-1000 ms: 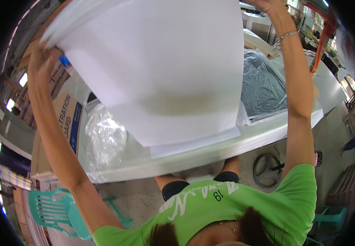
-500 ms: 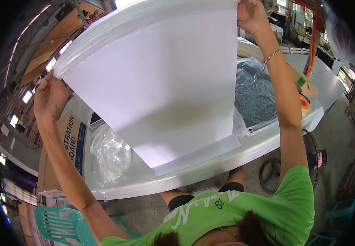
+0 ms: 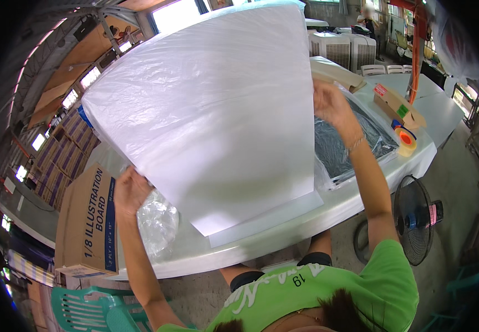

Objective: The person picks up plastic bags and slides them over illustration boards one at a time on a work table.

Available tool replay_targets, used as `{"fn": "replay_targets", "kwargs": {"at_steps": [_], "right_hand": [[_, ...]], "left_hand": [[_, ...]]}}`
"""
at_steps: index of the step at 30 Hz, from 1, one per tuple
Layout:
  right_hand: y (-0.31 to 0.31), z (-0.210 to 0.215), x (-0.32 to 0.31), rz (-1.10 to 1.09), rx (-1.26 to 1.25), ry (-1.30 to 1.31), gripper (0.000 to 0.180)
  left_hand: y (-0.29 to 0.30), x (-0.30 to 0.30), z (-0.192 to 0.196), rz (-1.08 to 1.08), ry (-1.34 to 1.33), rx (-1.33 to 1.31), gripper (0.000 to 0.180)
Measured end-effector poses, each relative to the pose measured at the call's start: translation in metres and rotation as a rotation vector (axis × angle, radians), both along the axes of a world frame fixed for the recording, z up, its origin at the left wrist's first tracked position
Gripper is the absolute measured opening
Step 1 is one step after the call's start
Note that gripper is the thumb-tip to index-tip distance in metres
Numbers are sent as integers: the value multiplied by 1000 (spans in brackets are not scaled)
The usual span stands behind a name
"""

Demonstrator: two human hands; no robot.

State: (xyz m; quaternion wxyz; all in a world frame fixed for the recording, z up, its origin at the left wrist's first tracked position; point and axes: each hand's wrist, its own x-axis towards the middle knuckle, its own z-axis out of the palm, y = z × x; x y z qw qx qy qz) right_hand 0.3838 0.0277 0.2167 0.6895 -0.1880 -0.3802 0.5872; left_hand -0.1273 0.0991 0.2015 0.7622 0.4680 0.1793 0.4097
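A tall stack of white board or paper (image 3: 239,188) leans up from the table in front of me. Clear plastic bag film (image 3: 195,72) covers its upper part, wrinkled over the white face. At the left edge of the stack, my left hand (image 3: 131,191) is closed with its fingertips on the film's edge. My right hand (image 3: 331,105) is closed at the right edge, higher up, slightly blurred, gripping the film there. A flat white sheet (image 3: 273,220) shows under the stack's lower end.
A brown carton (image 3: 87,221) stands at the left beside crumpled clear plastic (image 3: 159,221). At the right lie a plastic-wrapped dark pack (image 3: 344,146), a tape roll (image 3: 405,143) and a small open box (image 3: 397,108). A black fan (image 3: 415,220) and a green chair (image 3: 87,310) flank the table (image 3: 195,263).
Both hands have come down along the stack's sides from its top. The plastic, bunched near the top before, is now spread down over much of the white face.
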Motion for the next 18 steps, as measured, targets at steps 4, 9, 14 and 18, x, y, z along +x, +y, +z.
{"fn": "replay_targets", "kwargs": {"at_steps": [4, 9, 14, 18], "right_hand": [[-11, -75, 21, 28, 10, -92, 40], [-37, -107, -12, -249, 163, -160, 49], [-44, -102, -51, -686, 308, -531, 61], [-52, -87, -61, -877, 266, -982, 60]], "left_hand": [[3, -12, -82, -61, -91, -115, 37], [-36, 43, -100, 344, -22, 103, 57], [-50, 68, -95, 724, 433, 604, 84], [-57, 74, -84, 849, 512, 778, 69]]}}
